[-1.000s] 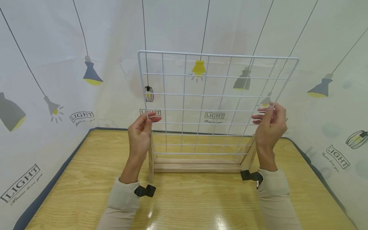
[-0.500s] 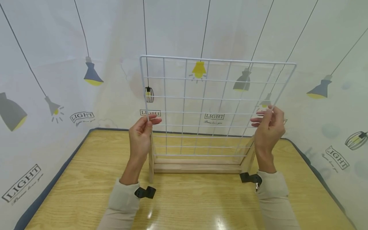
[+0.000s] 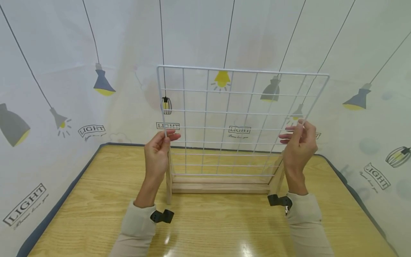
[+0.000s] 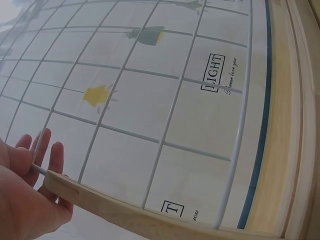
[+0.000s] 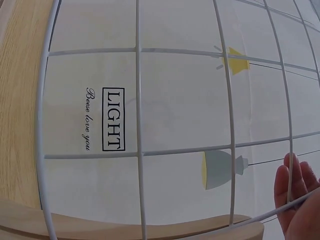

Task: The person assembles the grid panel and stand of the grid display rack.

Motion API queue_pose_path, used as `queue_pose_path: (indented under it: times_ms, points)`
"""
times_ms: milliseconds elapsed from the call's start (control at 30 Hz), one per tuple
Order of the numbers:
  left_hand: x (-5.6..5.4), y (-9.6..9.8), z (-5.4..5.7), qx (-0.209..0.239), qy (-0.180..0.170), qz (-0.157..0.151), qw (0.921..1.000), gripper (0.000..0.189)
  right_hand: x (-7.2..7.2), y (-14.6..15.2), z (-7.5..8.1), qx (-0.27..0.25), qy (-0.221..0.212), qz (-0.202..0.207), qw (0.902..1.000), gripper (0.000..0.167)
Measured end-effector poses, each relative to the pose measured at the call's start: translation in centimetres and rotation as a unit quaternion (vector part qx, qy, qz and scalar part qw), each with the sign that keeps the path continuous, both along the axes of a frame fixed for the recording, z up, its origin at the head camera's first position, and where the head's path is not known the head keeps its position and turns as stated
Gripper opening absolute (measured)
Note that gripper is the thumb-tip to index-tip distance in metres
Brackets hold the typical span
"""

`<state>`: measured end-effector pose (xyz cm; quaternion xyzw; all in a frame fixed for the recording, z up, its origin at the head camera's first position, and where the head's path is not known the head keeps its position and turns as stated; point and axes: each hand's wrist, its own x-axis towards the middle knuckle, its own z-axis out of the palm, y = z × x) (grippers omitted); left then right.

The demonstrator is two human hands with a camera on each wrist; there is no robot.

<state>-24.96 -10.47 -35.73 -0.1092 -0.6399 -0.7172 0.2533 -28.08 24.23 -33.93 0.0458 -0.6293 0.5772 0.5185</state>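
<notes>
A white wire grid panel [image 3: 237,117] stands nearly upright between both hands, its lower edge just above the base bar of a wooden stand [image 3: 221,188]. My left hand [image 3: 156,153] pinches the panel's left edge wire between thumb and fingers. On the opposite side my right hand [image 3: 300,151] pinches the right edge wire, some fingers reaching behind the mesh. In the left wrist view the left hand [image 4: 32,185] grips the wire beside the end of a wooden upright [image 4: 115,212]. The right wrist view shows the right hand [image 5: 300,205] at the edge wire, partly cut off by the frame.
The stand rests on a wood-grain table [image 3: 212,225]. A pale backdrop [image 3: 128,89] printed with lamps and LIGHT labels surrounds the table at the back and both sides. Black camera mounts [image 3: 162,216] sit at both wrists.
Both hands have lowered the grid panel slightly, so its top edge sits lower and its bottom edge is closer to the stand's base bar. The stand has not moved.
</notes>
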Motion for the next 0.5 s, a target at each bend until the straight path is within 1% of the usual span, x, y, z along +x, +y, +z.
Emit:
queue_pose_path:
  times_ms: [500]
  points:
    - [-0.05,-0.01,-0.11,-0.005,0.001,0.000,1.0000,0.022,0.12,0.10,-0.56,0.011,-0.009,-0.004,0.9999,0.027]
